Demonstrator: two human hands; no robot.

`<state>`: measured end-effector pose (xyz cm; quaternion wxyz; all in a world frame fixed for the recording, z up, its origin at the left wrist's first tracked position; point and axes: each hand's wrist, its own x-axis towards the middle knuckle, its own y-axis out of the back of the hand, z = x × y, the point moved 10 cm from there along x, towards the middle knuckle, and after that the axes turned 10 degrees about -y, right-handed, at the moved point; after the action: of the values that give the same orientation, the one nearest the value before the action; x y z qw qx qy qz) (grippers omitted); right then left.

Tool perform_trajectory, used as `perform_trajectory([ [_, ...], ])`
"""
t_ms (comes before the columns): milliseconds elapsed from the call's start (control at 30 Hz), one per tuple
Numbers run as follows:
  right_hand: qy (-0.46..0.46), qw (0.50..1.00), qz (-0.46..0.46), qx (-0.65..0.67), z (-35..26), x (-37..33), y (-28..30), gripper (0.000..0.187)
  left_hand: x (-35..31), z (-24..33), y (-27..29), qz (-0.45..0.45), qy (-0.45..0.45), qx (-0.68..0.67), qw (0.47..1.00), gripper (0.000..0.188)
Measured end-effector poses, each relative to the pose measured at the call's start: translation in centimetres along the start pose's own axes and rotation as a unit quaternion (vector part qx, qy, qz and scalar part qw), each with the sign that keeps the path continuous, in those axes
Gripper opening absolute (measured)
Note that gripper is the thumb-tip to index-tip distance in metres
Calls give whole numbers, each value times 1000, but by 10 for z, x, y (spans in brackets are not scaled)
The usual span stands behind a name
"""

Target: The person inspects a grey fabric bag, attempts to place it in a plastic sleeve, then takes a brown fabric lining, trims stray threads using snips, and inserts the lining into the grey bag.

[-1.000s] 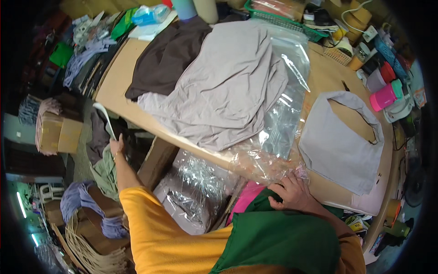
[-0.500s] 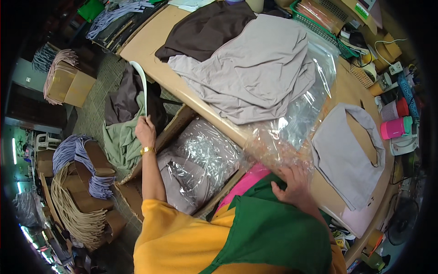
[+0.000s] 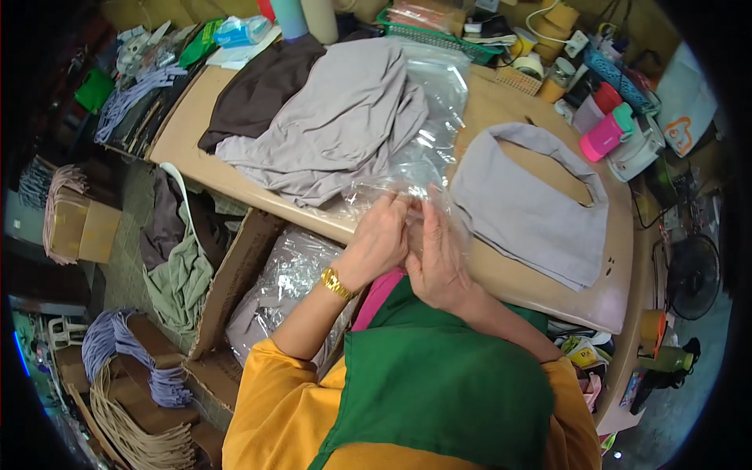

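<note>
Both of my hands are at the near end of a clear plastic bag [image 3: 429, 145] on the table's front edge. My left hand [image 3: 381, 239], with a gold watch [image 3: 337, 283] at the wrist, has its fingers curled closed on the bag's edge. Beside it, my right hand [image 3: 439, 262] lies against the film with its fingers stretched out. A crumpled light grey cloth [image 3: 329, 117] covers part of the bag, with a dark brown cloth [image 3: 262, 94] to its left. To the right lies a folded grey garment piece [image 3: 517, 211] with an oval opening.
Below the table, an open carton [image 3: 227, 294] holds plastic-wrapped grey cloth [image 3: 286, 274]. Green cloth [image 3: 178, 290] and a white curved strip [image 3: 188, 200] hang left of it. Bundled cords [image 3: 129, 415] lie lower left. A green basket [image 3: 439, 43] and pink bottle [image 3: 603, 137] stand at the back.
My left hand has let go of the white curved strip and come right to the bag. My right hand has moved up along the film. The whole view has shifted.
</note>
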<state>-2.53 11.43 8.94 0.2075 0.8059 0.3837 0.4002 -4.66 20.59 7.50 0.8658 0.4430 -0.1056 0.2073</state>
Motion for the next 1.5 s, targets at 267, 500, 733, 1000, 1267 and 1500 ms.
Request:
perform_trajectory([
  [267,-37,962,-107,-249,7,-7,-12,76,4,-37,-40,40,22,-141,989,48],
  [500,-40,837,-338,-429,24,-66,-62,55,39,-37,-28,96,-44,126,986,75],
  [733,-169,879,-399,-200,33,-59,-41,81,39,-90,-32,-27,56,80,995,64],
  [1000,-130,899,-385,-163,25,-58,-47,86,25,-142,-24,13,245,102,964,39],
  [1267,-81,950,-287,-88,23,-6,-72,69,53,-150,-31,-20,181,129,975,52],
  [1500,-135,931,-292,-169,52,23,-59,67,55,-188,-42,71,254,-121,957,61],
])
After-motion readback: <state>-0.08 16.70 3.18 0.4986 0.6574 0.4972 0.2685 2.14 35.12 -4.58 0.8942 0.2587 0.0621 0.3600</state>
